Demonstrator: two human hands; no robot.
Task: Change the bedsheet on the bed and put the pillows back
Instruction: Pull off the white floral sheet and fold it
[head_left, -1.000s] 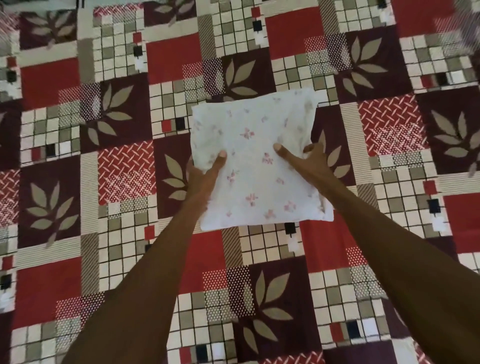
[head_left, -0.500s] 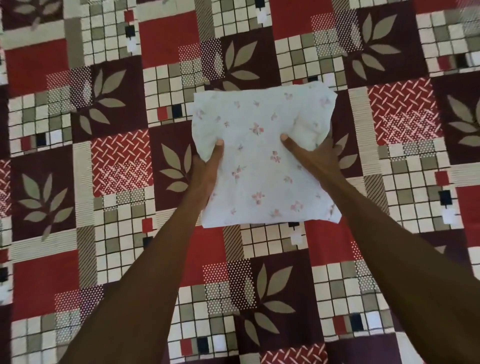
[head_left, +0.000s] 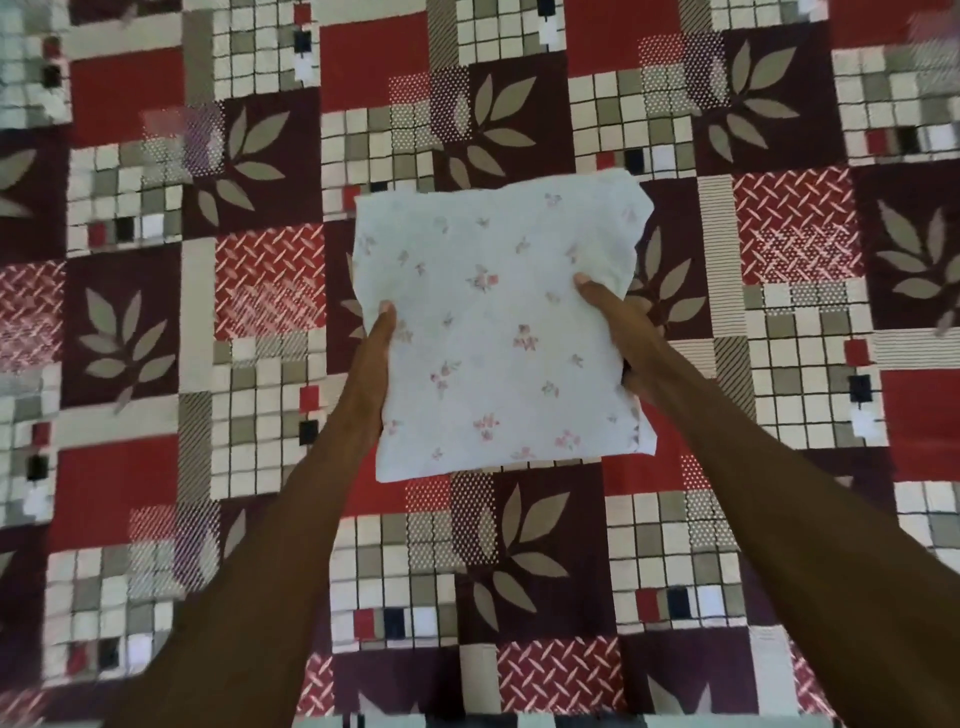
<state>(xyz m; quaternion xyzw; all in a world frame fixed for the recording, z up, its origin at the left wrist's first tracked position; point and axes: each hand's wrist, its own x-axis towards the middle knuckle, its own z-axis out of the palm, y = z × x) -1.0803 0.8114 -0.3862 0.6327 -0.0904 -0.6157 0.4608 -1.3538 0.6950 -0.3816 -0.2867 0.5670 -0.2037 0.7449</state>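
Both hands, left hand (head_left: 375, 364) and right hand (head_left: 621, 332), grasped the floral pillow (head_left: 493, 332) by its sides above the patterned bedsheet (head_left: 779, 364); its slightly longer axis pointed away from the person.

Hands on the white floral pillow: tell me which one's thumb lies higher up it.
The right hand; its thumb sits farther up the white floral pillow than the left hand's.

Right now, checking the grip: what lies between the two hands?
The white floral pillow, held by the left hand and right hand, in the head view.
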